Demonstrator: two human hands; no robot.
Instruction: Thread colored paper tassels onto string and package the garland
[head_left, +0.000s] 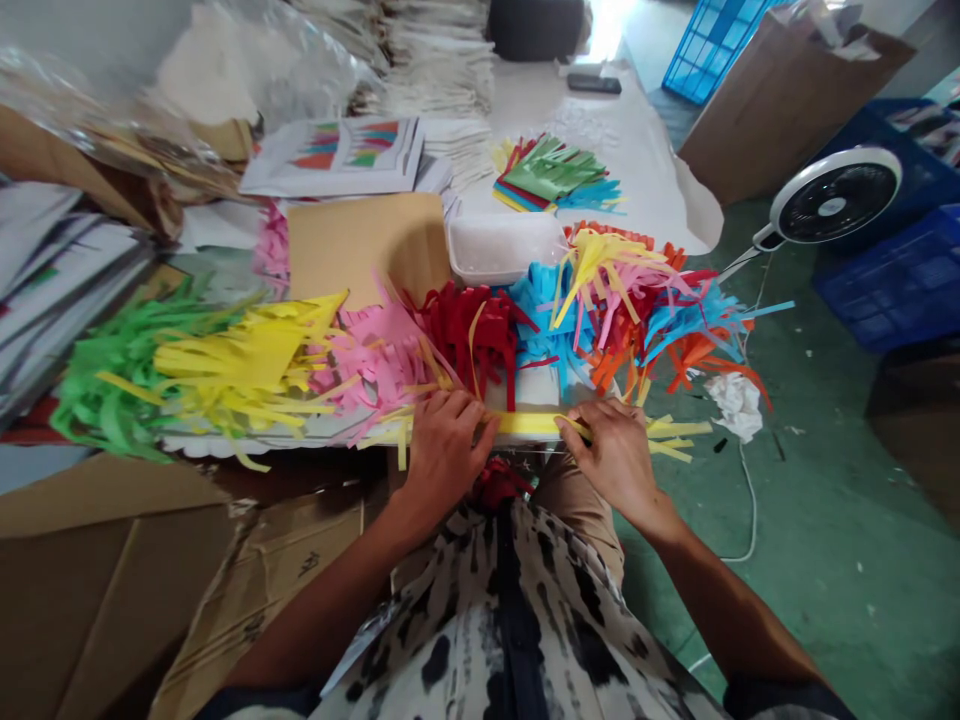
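At the table's front edge, a folded band of yellow fringed paper [525, 423] stretches between my hands. My left hand [448, 440] closes its fingers and thumb on the band's left part, and my right hand [619, 450] pinches the right part. Yellow fringe ends stick out past both hands. Just beyond lie piles of fringed tissue paper: green [112, 365], yellow [255, 350], pink [379, 345], dark red [476, 335] and blue [547, 300]. A mixed-colour bundle [622, 270] lies to the right. Some dark red fringe [501, 482] hangs below the edge at my lap.
Behind the piles are a brown cardboard sheet [367, 240], a white plastic tray [506, 250], printed sheets [337, 155] and a multicoloured fringe stack [559, 170]. A fan [832, 205] stands at right, near blue crates [900, 275]. Cardboard boxes [112, 560] are at lower left.
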